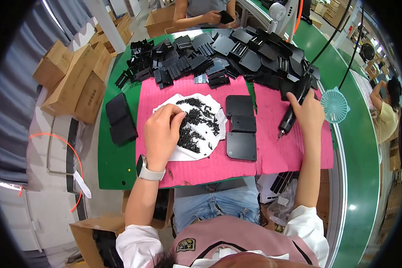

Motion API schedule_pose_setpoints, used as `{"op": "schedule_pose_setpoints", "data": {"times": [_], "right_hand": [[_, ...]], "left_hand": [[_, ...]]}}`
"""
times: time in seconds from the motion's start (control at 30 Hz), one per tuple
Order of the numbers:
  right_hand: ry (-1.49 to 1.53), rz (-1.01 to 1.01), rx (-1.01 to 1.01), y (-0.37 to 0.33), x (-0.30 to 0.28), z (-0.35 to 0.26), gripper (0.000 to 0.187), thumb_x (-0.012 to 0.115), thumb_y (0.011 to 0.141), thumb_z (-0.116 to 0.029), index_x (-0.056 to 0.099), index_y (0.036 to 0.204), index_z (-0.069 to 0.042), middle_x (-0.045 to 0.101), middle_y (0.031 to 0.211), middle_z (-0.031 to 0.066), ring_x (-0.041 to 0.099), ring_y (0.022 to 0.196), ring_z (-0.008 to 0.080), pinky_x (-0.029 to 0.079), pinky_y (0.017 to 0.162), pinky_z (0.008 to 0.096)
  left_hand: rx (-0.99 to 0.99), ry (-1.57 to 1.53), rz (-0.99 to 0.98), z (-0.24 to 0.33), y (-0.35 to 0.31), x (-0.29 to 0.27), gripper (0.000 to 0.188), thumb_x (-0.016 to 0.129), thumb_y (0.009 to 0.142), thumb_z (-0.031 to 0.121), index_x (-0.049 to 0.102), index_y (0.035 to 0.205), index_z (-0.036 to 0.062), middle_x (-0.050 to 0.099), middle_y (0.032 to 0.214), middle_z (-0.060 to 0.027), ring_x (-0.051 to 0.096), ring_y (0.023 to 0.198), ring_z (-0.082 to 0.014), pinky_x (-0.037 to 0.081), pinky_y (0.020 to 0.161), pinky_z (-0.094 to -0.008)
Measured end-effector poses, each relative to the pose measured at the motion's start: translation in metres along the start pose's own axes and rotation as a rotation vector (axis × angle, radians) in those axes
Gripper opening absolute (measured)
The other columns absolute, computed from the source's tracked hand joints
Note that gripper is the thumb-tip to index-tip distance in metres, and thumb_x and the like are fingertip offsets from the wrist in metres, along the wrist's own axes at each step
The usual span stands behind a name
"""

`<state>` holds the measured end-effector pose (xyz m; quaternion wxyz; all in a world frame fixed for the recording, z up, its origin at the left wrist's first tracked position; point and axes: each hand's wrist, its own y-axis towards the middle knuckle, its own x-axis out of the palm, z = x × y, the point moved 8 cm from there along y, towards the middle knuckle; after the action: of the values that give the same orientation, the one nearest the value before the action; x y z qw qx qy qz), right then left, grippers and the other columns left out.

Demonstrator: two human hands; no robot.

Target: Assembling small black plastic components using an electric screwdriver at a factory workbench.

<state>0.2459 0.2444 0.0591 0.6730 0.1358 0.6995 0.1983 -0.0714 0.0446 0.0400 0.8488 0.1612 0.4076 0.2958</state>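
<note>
Pink corrugated sheeting (201, 173) covers much of the green counter (113, 167), and on it lies a crumpled white cloth (176, 154) carrying a loose spread of small black screws (193, 118). The left hand (162, 129) is over the left part of this cloth, its fingers bent and their tips drawn together at the edge of the screws; whether a screw is caught between them I cannot tell. A watch with a pale band (152, 174) circles the left wrist.

The right hand (309, 111) has its fingers wrapped around a black power screwdriver (289, 119), which slants with its bit down and to the left, near the right part of the sheeting. A dark cable (330, 41) runs up from the tool's upper end.

Between the two hands, just right of the cloth, lies a black panel assembly (241, 146): two flat plates, one above the other, with a narrower piece joining them. A second black piece (120, 119) lies left of the sheeting, directly on the green surface. Along the far side stretches a heap of black plates and brackets (187, 58), some overlapping the sheeting's far edge. A round turquoise mesh piece (335, 105) is just beside the right hand. Across the counter, a co-worker (205, 11) holds a dark flat part (226, 17); brown cartons (73, 80) stand off to the left
</note>
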Motion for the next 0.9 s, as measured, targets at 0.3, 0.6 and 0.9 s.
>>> {"op": "schedule_pose_setpoints", "data": {"times": [0.3, 0.6, 0.9], "right_hand": [[1.445, -0.445, 0.052, 0.013, 0.046, -0.025, 0.051, 0.058, 0.073, -0.018, 0.049, 0.117, 0.006, 0.056, 0.065, 0.0072, 0.054, 0.053, 0.0175, 0.045, 0.052, 0.0276], [2.36, -0.511, -0.404, -0.016, -0.101, -0.107, 0.055, 0.054, 0.082, -0.022, 0.04, 0.129, 0.003, 0.046, 0.068, 0.0054, 0.047, 0.054, 0.015, 0.044, 0.061, 0.0296], [2.673, -0.385, -0.484, -0.022, -0.079, -0.098, 0.052, 0.047, 0.09, -0.051, 0.047, 0.116, -0.006, 0.046, 0.06, 0.0007, 0.042, 0.044, 0.0125, 0.041, 0.055, 0.0312]], "left_hand": [[-0.201, -0.699, -0.208, 0.007, 0.001, 0.036, 0.011, 0.064, 0.082, 0.0, 0.059, 0.092, -0.0005, 0.064, 0.079, -0.0038, 0.062, 0.074, -0.0105, 0.05, 0.07, -0.0232], [-0.368, -1.101, -0.595, 0.063, -0.005, 0.085, 0.014, 0.057, 0.091, 0.009, 0.06, 0.099, -0.0024, 0.065, 0.086, -0.0091, 0.064, 0.075, -0.014, 0.052, 0.07, -0.0264], [-0.441, -1.104, -0.594, 0.046, -0.012, 0.083, 0.013, 0.061, 0.088, 0.004, 0.061, 0.098, -0.0042, 0.066, 0.088, -0.0104, 0.066, 0.081, -0.0164, 0.053, 0.071, -0.0255]]}}
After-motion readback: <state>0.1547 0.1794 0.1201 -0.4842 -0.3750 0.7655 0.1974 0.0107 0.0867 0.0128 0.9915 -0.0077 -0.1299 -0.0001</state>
